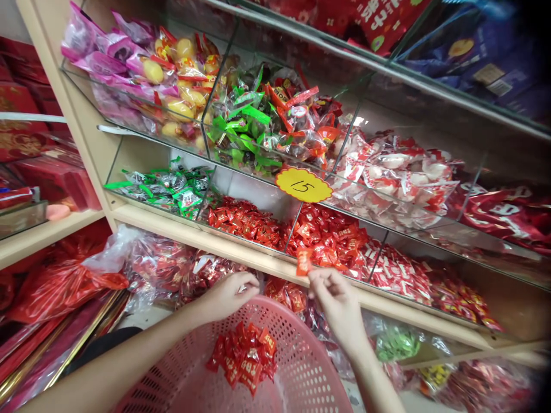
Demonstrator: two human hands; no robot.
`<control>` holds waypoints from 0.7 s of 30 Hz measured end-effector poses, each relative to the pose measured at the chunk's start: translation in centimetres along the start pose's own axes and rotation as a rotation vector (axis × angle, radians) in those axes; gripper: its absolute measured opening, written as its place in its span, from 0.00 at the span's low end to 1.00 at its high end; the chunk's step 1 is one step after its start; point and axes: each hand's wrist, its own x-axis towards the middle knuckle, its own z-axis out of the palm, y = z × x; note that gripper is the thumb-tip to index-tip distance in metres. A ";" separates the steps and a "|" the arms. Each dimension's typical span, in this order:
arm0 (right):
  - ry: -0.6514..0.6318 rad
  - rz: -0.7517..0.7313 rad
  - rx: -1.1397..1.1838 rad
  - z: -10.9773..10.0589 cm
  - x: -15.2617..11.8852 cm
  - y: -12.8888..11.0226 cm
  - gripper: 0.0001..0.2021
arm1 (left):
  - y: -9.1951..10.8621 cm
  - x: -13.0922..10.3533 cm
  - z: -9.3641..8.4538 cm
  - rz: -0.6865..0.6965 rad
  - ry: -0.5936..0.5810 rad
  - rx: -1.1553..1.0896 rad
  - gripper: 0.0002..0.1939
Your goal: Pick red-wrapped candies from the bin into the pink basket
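Observation:
Between the thumb and fingers of my right hand point(338, 301) is a small red wrapped candy point(303, 261), held up in front of the lower shelf's edge. Just behind it lies a compartment of similar red candies point(329, 232). My left hand point(232, 294) hovers by the far rim of a pink perforated plastic basket point(312, 350); its fingers are loosely bent, the thumb stands apart, and nothing shows in it. Whether it touches the rim I cannot tell. A small heap of red wrapped candies point(245, 355) lies in the basket.
Clear dividers split the wooden shelves into candy compartments. Green-wrapped candies point(174, 189) sit at left, red-and-white ones point(398, 267) at right. A yellow tag point(303, 184) marked 15 hangs on the upper tier's edge. Bagged goods point(159, 258) lie beneath; a red plastic bag point(69, 287) is at left.

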 end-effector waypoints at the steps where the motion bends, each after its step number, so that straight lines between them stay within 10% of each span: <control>1: -0.082 0.024 0.000 0.6 -1.2 0.4 0.13 | 0.4 0.2 -0.1 -0.025 0.012 -0.102 0.12; 7: -0.355 0.121 0.018 4.1 -5.2 3.8 0.12 | 1.5 0.5 -0.1 -0.119 -0.109 -0.418 0.16; 21: -0.354 0.180 0.065 3.8 -6.3 5.1 0.13 | 1.4 0.0 1.7 -0.043 -0.122 -0.234 0.12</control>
